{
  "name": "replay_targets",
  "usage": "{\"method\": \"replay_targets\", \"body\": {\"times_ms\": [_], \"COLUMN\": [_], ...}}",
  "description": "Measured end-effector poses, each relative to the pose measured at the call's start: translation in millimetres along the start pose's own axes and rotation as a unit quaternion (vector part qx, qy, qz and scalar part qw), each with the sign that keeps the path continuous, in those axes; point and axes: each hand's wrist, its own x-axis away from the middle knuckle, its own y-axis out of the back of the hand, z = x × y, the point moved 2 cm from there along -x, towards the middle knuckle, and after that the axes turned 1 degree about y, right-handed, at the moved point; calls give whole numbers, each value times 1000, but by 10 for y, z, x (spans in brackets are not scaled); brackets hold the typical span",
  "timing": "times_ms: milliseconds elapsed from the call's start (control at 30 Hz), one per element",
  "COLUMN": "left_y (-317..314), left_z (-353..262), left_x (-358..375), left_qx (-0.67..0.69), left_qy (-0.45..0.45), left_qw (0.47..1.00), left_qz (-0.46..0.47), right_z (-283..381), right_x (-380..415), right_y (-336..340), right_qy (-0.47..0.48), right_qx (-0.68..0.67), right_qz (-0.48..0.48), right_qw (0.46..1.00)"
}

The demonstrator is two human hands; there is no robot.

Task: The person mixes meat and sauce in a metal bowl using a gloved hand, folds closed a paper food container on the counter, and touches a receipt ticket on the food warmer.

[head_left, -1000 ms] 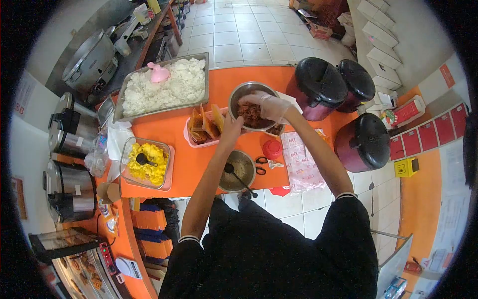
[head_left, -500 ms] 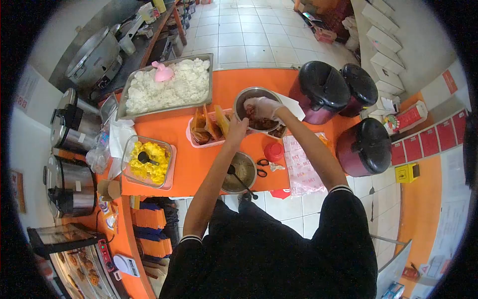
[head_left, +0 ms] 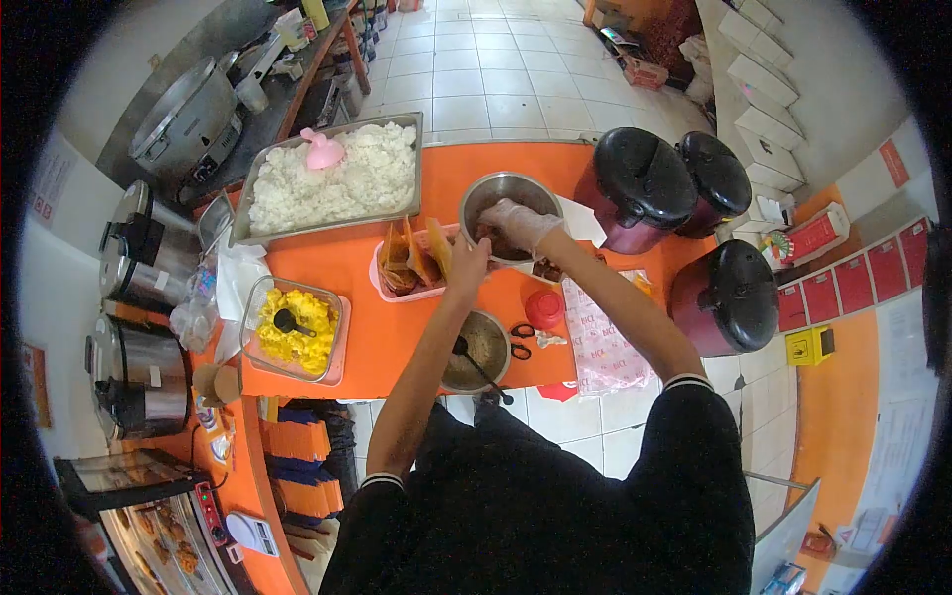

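A steel bowl (head_left: 474,203) with reddish-brown food in it is tilted above the orange counter. My left hand (head_left: 467,264) is closed on its near left rim. Inside the bowl is my right hand (head_left: 523,224), in a clear plastic glove, its fingers bent down at the food; their tips are hidden, so what they hold does not show. Just left of the bowl, a pink tray (head_left: 428,291) carries several packets with yellowish and brown contents. Below my left hand stands a second steel bowl (head_left: 495,343) with a black ladle (head_left: 483,369) in it.
On the counter's left are a metal tray (head_left: 327,226) of rice with a pink scoop (head_left: 322,150) and a glass dish (head_left: 254,347) of yellow food. A red lid-like item (head_left: 543,308), scissors (head_left: 522,342) and printed paper (head_left: 605,347) lie near the front. Dark-lidded containers (head_left: 643,183) stand right.
My gloved right hand has moved slightly down and deeper into the bowl, covering more of the food. The bowl has shifted slightly left, with my left hand still on its rim.
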Motion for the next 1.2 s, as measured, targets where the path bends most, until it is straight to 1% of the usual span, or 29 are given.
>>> {"method": "replay_targets", "body": {"times_ms": [33, 67, 133, 167, 200, 267, 333, 367, 400, 433, 467, 500, 633, 700, 733, 800, 833, 867, 933, 967, 1000, 1067, 1100, 1133, 1200], "left_y": [1, 1, 33, 58, 71, 52, 28, 30, 26, 5, -6, 2, 53, 75, 83, 88, 93, 86, 95, 104, 110, 91, 76, 65, 45], "left_z": [-34, -96, -161, -205, -237, -275, -245, -135, -65, -87, -118, -107, -67, -68, -73, -107, -119, -137, -157, -160, -143, -191, -209, -196, -178], "left_x": [-2, 9, 49, 68, 81, 121, 81, 14, -15, 4, 20, 38, -20, -62, -83, -100, -94, -105, -134, -148, -157, -116, -100, -109, -157], "left_qx": [0, -2, -3, 14, 31, 15, -3, -6, -10, -10, -11, -11, 7, -17, -14, 50, 53, 51, 52, 50, 49, 54, 58, 59, 30], "left_qy": [0, 6, 15, 8, 0, -1, -5, 3, 12, 13, -5, -22, -49, -6, -7, -42, -42, -34, -27, -14, 0, 2, 2, 1, 9], "left_qw": [1000, 1000, 1000, 1000, 999, 1000, 1000, 1000, 1000, 1000, 1000, 1000, 999, 1000, 1000, 997, 997, 998, 998, 999, 999, 998, 998, 998, 999], "left_qz": [-1, 11, 20, 24, 29, 23, 24, 21, 17, 17, 9, -1, 10, -2, -5, 28, 24, 15, 3, 6, 9, 13, 19, 18, 14], "right_z": [-108, -223, -237, -274, -112, 17, -12, -2, -40, -83, -123, -77, -83, -134, -175, -258, -287, -305, -396, -395, -346, -217, -243, -338, -569], "right_x": [-110, -174, -147, -119, -12, 60, -53, -99, -140, -189, -241, -230, -196, -240, -254, -271, -286, -313, -360, -375, -380, -357, -395, -449, -607], "right_y": [-105, -120, -21, 15, 243, 262, -31, -144, -198, -258, -319, -333, -275, -247, -193, -58, -24, 32, 135, 222, 309, 497, 497, 378, 103], "right_qy": [41, 41, 198, 199, 164, 128, -47, 5, 4, 23, 43, 75, 89, 79, 82, 100, 56, 59, -41, 57, 58, -59, -68, -67, -63], "right_qx": [74, 72, 62, 60, 27, -8, -5, 58, 58, 46, 34, -8, 6, -2, 0, -41, -96, -94, -263, -299, -298, -451, -406, -404, -299], "right_qz": [-7, -7, -41, -40, -25, -13, 18, 3, 3, 14, 24, -20, -23, -62, -60, -44, -46, -43, -12, -70, -67, -43, -75, -74, -80], "right_qw": [996, 997, 977, 977, 986, 992, 999, 998, 998, 999, 998, 997, 996, 995, 995, 993, 993, 993, 964, 950, 950, 890, 908, 909, 949]}}
